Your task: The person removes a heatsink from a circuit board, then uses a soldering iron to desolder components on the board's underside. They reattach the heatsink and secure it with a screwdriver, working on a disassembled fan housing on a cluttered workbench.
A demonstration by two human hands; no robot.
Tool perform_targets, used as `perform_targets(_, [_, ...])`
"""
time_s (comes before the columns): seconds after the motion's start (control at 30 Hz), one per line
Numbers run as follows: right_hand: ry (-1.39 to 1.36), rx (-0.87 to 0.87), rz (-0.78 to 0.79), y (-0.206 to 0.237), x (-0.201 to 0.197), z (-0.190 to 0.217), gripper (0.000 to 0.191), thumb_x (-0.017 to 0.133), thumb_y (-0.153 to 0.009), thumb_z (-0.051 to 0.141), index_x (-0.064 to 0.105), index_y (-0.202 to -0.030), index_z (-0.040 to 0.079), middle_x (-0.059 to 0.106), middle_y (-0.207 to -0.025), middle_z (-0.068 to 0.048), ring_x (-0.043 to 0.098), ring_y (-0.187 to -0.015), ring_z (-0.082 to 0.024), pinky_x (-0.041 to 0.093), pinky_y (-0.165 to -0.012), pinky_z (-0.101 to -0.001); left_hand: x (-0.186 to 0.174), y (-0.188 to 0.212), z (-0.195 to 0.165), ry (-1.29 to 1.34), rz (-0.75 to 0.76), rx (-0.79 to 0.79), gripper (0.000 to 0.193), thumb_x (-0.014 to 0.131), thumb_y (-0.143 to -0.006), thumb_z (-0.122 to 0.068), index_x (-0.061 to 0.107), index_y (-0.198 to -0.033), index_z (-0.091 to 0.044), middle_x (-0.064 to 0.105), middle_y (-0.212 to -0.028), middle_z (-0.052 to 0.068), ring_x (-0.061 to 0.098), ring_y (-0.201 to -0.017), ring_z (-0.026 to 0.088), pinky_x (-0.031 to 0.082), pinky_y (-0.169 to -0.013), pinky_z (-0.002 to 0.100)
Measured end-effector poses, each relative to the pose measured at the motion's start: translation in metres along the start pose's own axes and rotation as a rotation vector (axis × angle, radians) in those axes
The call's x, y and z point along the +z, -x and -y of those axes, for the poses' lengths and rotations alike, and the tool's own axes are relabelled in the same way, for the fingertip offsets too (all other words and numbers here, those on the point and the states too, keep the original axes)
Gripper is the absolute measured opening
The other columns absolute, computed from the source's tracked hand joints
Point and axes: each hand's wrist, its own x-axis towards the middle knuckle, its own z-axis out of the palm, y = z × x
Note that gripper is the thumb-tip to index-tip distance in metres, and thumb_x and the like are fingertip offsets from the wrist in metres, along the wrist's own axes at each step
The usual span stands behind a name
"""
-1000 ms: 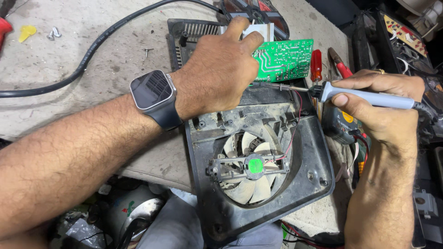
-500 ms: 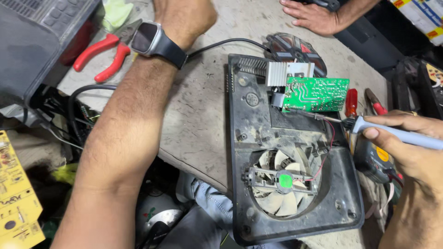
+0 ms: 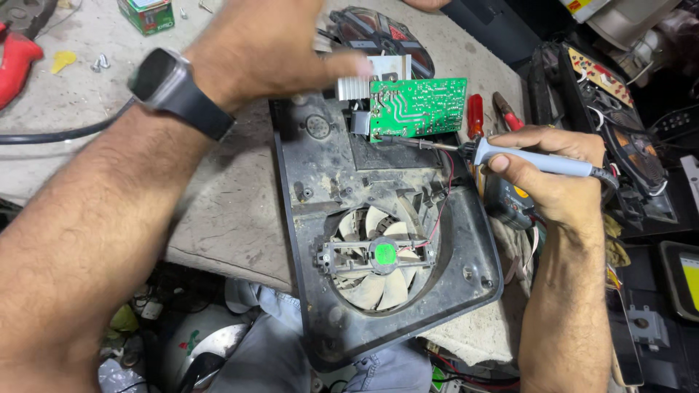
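Currently the right hand (image 3: 557,185) is closed in a pen grip on the soldering iron (image 3: 535,161), its tip touching the lower edge of the green circuit board (image 3: 419,105), which stands at the far end of the dusty black fan housing (image 3: 386,218) on the bench (image 3: 218,218). The left hand (image 3: 266,47) hovers blurred by the finned heat sink (image 3: 360,84); its grip cannot be told. Best practice, judging by this: brace the board, keep the tip steady on the joint.

The dusty, matt black plastic housing (image 3: 386,182) carries a fan (image 3: 378,255) of grimy, pale plastic blades. At the housing's top edge stands a glossy green circuit board (image 3: 419,105), with a ribbed bare-metal heat sink (image 3: 354,87) just left of it. The soldering iron (image 3: 510,156) beside the housing has a smooth pale plastic handle and a dull metal tip. The bench top (image 3: 218,211) under the housing looks rough and matt.
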Motion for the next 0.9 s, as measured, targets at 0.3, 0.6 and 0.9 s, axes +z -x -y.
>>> perform_targets(0.3, [-0.173,0.068,-0.058,-0.002,0.005,-0.007,0.022,0.078,-0.091,-0.001,0.074,-0.111,-0.009,0.076,-0.096,-0.016,0.072,-0.078,-0.015,0.058,-0.08,-0.0237,0.041,0.003,-0.01,-0.1,0.129,0.202,0.113,0.096,-0.051,-0.054,0.055,-0.139,0.003,0.059,-0.123,0.018,0.056,-0.118,0.036,0.047,-0.091,0.052])
perform_targets(0.6, [-0.341,0.013,-0.081,0.003,0.001,-0.012,0.019,0.076,-0.093,-0.002,0.073,-0.109,-0.012,0.075,-0.095,-0.019,0.073,-0.079,-0.02,0.06,-0.081,-0.0266,0.049,0.004,-0.002,-0.026,0.118,0.196,0.112,0.097,-0.048,-0.05,0.057,-0.138,0.004,0.058,-0.126,0.018,0.056,-0.118,0.039,0.05,-0.092,0.052])
perform_targets(0.9, [-0.268,0.031,-0.056,0.001,0.005,-0.019,0.023,0.079,-0.092,-0.001,0.073,-0.113,-0.01,0.075,-0.098,-0.018,0.073,-0.083,-0.019,0.058,-0.082,-0.0246,0.05,0.003,-0.001,-0.02,0.152,0.156,0.111,0.096,-0.05,-0.05,0.056,-0.139,0.004,0.058,-0.124,0.018,0.058,-0.116,0.037,0.051,-0.093,0.048])
